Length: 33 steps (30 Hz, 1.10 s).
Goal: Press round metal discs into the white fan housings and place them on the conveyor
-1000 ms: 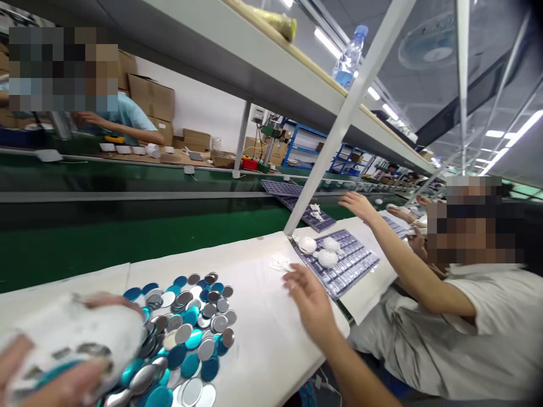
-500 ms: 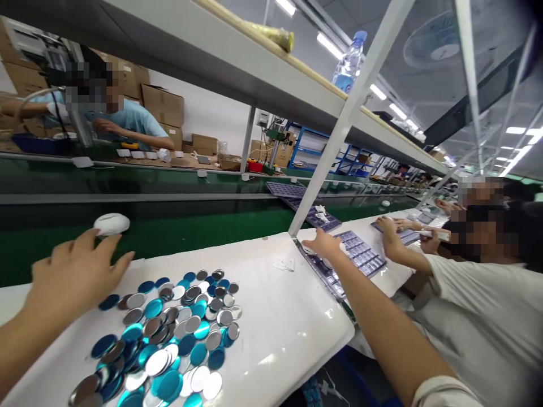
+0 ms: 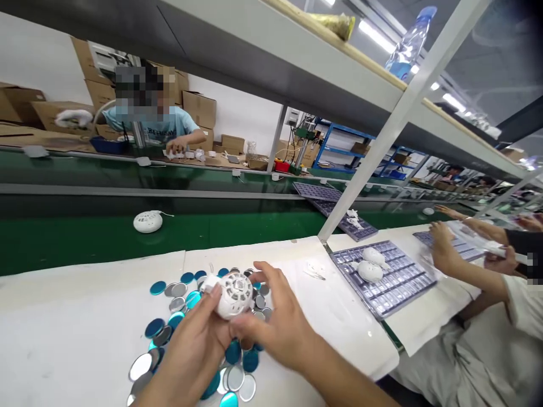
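Observation:
Both my hands hold a small round white plastic part (image 3: 232, 293) with a grid of vent holes, above a pile of round mirror discs (image 3: 178, 316), some silver, some with blue film. My left hand (image 3: 193, 347) grips it from below and left, fingers closed. From the right, my right hand (image 3: 278, 322) pinches its edge. Another white round part (image 3: 147, 221) lies on the green conveyor belt (image 3: 85, 237) beyond the white work surface (image 3: 63, 316).
A blue tray (image 3: 394, 282) with two white parts (image 3: 370, 265) lies to the right, past a slanted white post (image 3: 382, 141). A neighbouring person's hands (image 3: 441, 249) work at right. Another person sits across the belt. A water bottle (image 3: 407, 45) stands on the overhead shelf.
My left hand drew back from the belt, leaving a white part there. My right hand came back from the tray with another white part. Both hands now meet over the discs.

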### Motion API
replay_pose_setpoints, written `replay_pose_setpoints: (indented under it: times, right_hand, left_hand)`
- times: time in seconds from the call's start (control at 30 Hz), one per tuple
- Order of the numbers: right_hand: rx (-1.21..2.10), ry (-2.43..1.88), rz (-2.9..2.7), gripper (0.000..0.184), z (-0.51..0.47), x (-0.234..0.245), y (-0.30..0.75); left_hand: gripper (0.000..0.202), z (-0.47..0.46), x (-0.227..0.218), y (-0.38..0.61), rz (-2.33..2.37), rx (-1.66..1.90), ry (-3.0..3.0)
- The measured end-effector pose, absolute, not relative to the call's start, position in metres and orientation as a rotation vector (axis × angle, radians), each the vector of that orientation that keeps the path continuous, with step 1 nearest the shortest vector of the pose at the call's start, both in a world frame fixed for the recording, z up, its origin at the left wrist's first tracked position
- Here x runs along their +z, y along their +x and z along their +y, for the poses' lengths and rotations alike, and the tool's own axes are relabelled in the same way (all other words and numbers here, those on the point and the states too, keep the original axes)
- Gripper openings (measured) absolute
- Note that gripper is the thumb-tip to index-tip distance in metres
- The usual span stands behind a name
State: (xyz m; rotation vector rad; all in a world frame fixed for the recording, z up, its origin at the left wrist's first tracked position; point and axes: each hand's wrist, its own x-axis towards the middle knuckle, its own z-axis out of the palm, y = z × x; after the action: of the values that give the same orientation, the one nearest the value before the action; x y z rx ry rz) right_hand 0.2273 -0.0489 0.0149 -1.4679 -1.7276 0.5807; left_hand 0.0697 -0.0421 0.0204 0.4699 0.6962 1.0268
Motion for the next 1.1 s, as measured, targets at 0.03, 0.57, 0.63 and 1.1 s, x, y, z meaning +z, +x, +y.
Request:
replay_pose_setpoints:
  times: [0.03,0.57,0.63,1.1]
  right_hand:
    - [0.63,-1.472,-1.797,0.057,-0.042,0.011,0.235]
    - [0.586,-1.611,-1.943,0.022,-0.006,-0.029,0.282]
    - [0.629,-1.61,-1.865,0.023,-0.021,-0.017,0.278]
    - [0.929,-1.261,-1.732,0.015,-0.074,0.025,0.222]
  left_hand:
    - [0.02,-0.039,0.02,0.066,0.721,1.048,0.45]
    - [0.053,-0.041,0.015,0.054,0.835,0.963,0.586]
    - [0.052,-0.043,0.014,0.055,0.865,0.979,0.63]
    - [0.048,-0.052,0.014,0.061,1.002,0.954,0.794]
